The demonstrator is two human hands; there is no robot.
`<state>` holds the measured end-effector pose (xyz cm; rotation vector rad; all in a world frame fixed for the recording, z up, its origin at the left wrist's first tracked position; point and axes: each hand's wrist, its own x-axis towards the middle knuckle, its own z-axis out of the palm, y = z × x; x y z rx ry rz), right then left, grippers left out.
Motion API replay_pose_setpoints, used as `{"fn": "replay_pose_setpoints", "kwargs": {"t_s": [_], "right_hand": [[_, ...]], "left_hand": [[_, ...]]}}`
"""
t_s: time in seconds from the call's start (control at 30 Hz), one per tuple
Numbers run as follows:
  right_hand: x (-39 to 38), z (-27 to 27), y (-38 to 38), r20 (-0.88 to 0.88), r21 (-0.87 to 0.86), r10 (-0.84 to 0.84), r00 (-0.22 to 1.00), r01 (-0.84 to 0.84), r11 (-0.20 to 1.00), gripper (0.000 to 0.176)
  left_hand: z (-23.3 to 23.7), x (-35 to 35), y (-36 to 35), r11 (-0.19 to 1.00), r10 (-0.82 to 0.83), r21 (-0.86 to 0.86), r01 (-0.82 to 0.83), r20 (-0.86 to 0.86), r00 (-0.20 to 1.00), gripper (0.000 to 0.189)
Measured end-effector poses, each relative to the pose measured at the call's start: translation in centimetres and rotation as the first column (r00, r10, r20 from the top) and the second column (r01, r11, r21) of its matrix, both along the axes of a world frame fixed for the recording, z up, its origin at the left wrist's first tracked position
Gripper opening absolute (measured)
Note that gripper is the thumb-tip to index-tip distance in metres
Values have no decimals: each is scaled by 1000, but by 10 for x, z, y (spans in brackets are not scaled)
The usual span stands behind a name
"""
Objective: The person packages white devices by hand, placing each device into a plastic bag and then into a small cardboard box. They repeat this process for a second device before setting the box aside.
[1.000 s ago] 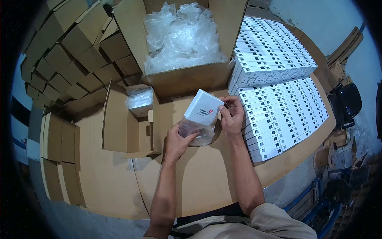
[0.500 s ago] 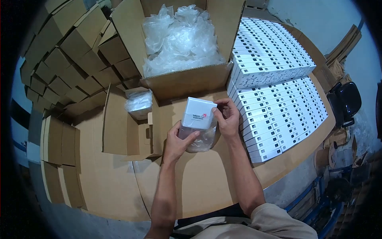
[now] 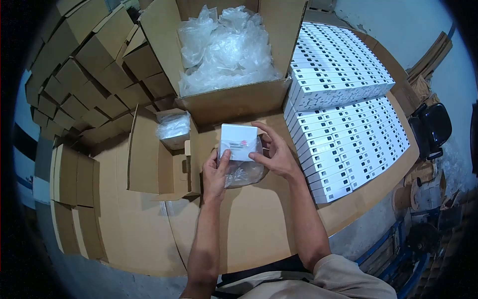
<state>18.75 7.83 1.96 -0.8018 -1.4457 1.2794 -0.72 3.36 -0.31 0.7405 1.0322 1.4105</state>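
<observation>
Both hands hold a small white box point(image 3: 238, 135) with a red logo and grey print on its face, tilted toward me in the middle of the table. A clear plastic bag point(image 3: 245, 174) hangs about its lower part. My left hand point(image 3: 215, 174) grips the lower left edge, thumb on the face. My right hand point(image 3: 279, 153) is closed on the right side, with its thumb at the lower right corner and fingers behind. To the left stands an open carton point(image 3: 144, 164) with bagged white units point(image 3: 174, 128) in its far right corner.
A large carton point(image 3: 234, 102) full of clear plastic bags point(image 3: 226, 47) stands behind the hands. Rows of white boxes point(image 3: 348, 144) fill the right side. Brown cartons point(image 3: 79, 74) are stacked at left on the cardboard-covered table point(image 3: 134, 224). A black chair point(image 3: 433, 129) is beyond the right edge.
The white box has moved slightly left, and the bag now covers more of its face. My right thumb has shifted from the upper right corner to the lower right.
</observation>
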Motion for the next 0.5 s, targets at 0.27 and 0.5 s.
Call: {"fn": "replay_pose_setpoints", "kwargs": {"t_s": [0.27, 0.5], "right_hand": [[3, 8, -3, 73, -120, 50, 996, -41, 992, 73], [2, 7, -4, 114, -48, 3, 993, 2, 999, 55]], "left_hand": [[-6, -3, 1, 1000, -19, -4, 19, 21, 1000, 39], [-8, -2, 2, 998, 65, -10, -65, -23, 998, 45]]}}
